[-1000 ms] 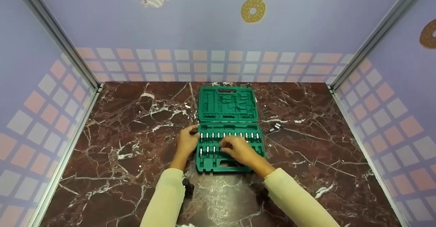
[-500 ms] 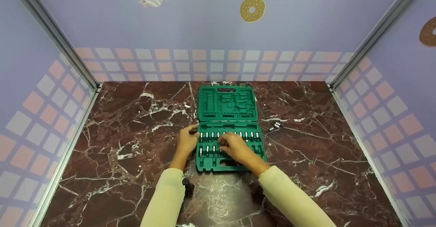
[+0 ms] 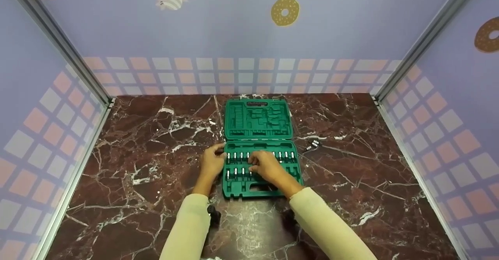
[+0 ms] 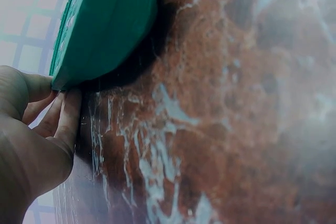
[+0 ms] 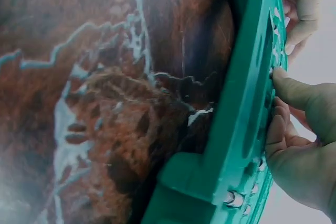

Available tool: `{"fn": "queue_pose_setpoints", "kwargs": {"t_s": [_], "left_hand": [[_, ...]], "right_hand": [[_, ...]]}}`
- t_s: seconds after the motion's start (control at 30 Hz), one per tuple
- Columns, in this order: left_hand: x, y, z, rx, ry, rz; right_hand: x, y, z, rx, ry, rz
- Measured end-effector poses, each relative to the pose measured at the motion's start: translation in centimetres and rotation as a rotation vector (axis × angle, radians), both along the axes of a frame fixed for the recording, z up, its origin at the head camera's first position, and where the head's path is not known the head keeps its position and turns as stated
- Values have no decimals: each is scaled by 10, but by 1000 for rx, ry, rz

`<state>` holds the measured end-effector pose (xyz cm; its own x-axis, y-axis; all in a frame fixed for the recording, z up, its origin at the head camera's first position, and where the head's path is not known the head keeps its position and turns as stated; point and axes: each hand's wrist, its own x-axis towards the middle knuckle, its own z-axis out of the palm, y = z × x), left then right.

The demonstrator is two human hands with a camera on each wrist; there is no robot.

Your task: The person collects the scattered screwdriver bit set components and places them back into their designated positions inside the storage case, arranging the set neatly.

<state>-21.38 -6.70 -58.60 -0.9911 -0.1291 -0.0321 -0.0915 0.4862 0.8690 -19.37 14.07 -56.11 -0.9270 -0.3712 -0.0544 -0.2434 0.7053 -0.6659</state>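
An open green socket case point(image 3: 255, 145) lies on the marbled table, its lid folded back. Silver sockets sit in two rows in the near half; one upper-row socket point(image 3: 286, 156) shows right of my right hand. My left hand point(image 3: 213, 161) grips the case's left edge, thumb at the rim and fingers against its side point(image 4: 68, 114). Over the lower row, my right hand point(image 3: 267, 166) has its thumb point(image 5: 294, 90) pressing near a small socket point(image 3: 251, 173) in its slot. Its bent fingers rest higher up among the sockets, apart from the thumb, and hide part of the upper row.
A few small metal pieces point(image 3: 314, 144) lie on the table right of the case. The lid point(image 3: 258, 119) has moulded recesses. Patterned walls point(image 3: 245, 73) enclose the table at the back and both sides.
My right hand has shifted slightly left and away from me, and its thumb and fingers have spread from their pinch. A socket now shows at the thumb. The left hand stays at the case edge.
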Motion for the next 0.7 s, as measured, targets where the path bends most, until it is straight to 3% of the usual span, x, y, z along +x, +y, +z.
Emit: {"fn": "queue_pose_setpoints", "kwargs": {"t_s": [0.23, 0.7], "left_hand": [[1, 1, 0, 6, 7, 3], [-1, 0, 1, 23, 9, 10]], "right_hand": [[5, 4, -6, 2, 53, 22], [7, 11, -7, -73, 75, 40]]}}
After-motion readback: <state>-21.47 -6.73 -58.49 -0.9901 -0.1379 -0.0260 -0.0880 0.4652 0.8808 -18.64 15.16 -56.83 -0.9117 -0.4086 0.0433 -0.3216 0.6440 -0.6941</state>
